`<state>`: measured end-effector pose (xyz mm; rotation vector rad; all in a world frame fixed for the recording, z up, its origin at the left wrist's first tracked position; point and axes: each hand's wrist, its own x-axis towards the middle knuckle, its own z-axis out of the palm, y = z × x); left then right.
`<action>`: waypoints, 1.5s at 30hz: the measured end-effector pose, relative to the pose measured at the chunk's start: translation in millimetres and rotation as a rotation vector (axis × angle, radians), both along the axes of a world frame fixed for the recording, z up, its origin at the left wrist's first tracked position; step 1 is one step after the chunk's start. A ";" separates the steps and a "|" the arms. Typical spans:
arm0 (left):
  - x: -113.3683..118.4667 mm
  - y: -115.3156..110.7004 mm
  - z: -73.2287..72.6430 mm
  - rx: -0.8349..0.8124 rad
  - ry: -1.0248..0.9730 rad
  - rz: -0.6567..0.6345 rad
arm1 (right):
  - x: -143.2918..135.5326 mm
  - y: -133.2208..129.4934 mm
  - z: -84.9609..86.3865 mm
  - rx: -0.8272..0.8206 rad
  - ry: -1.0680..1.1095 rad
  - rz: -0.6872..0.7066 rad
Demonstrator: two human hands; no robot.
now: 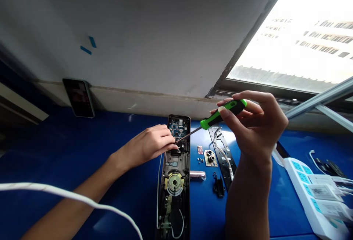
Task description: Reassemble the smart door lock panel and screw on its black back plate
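A long black electronic door lock housing lies opened on the blue table, with a circuit board at its far end and a round metal spindle plate lower down. My right hand grips the green and black handle of a screwdriver. Its shaft slants down to the left into the housing, just below the board. My left hand rests over the housing's left edge, fingers bent together by the screwdriver tip. What those fingers pinch, if anything, is hidden, and so is the tip's exact contact.
Right of the housing lie a square metal part, small screws, a pink cylinder, a black bracket and a perforated black plate. A white power strip stands farther right. A phone leans against the wall; a white cable crosses the foreground.
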<state>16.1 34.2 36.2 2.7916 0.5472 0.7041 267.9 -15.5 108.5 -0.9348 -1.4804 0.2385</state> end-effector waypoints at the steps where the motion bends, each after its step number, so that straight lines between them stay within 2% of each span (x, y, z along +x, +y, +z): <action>1: -0.7 1.4 -1.2 0.018 0.005 0.002 | -1.1 1.3 -0.4 0.008 0.000 -0.006; 10: -2.1 5.6 -4.8 0.041 -0.027 0.004 | -7.8 1.3 0.7 0.027 0.007 -0.043; 16: -1.8 3.3 -5.5 0.034 -0.092 0.031 | -14.7 4.0 -0.4 0.190 -0.002 -0.106; 18: -2.0 3.2 -6.3 0.042 -0.115 0.037 | -17.4 4.4 -1.0 0.192 0.028 -0.142; 20: -2.4 3.5 -7.2 0.051 -0.144 0.053 | -19.5 4.5 -1.6 0.136 0.013 -0.108; 22: -3.1 4.3 -7.7 0.067 -0.179 0.071 | -21.6 4.6 -2.2 0.078 -0.032 -0.013; 24: -4.5 5.3 -6.8 0.069 -0.211 0.089 | -24.2 5.1 -2.8 0.070 -0.061 0.039; 31: -13.3 6.4 3.8 -0.153 -0.094 0.228 | -36.2 6.9 -4.5 0.226 -0.063 -0.031; 37: -6.5 2.9 -3.6 -0.264 -0.086 0.297 | -41.8 6.6 -9.9 0.248 -0.132 0.015; 45: -0.5 1.7 -13.1 -0.329 -0.119 0.327 | -48.6 5.6 -24.5 0.091 -0.244 0.092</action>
